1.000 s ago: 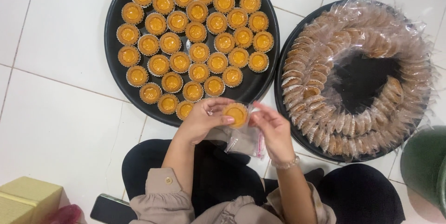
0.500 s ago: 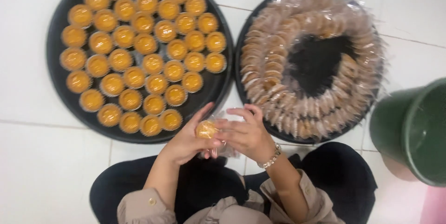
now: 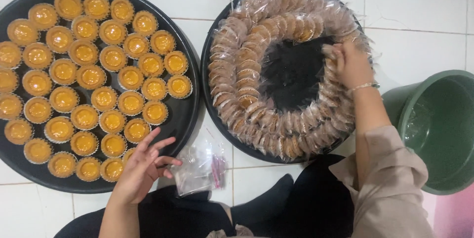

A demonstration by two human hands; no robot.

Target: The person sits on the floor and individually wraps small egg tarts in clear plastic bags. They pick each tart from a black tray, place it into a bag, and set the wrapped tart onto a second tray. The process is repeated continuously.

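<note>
- Your right hand (image 3: 351, 64) rests on the ring of wrapped tarts (image 3: 276, 70) at its far right side, fingers curled down among the clear packets; whether they grip one or only touch, you cannot tell.
- That ring lines the right black tray (image 3: 210, 109), packets standing on edge around a bare dark middle, which lies just left of your fingertips.
- Your left hand (image 3: 140, 166) hovers palm down, fingers spread and holding nothing, over the near rim of the left black tray (image 3: 185, 119).
- The unwrapped tarts (image 3: 94, 77), orange-filled in fluted cases, fill that tray in rows; the nearest lie just beyond and left of your fingers.
- A stack of empty clear bags (image 3: 200, 166) with a pink strip lies on the white tiled floor (image 3: 419, 11), just right of your left hand, between the trays.
- A green bucket (image 3: 437, 129) stands at your right elbow.
</note>
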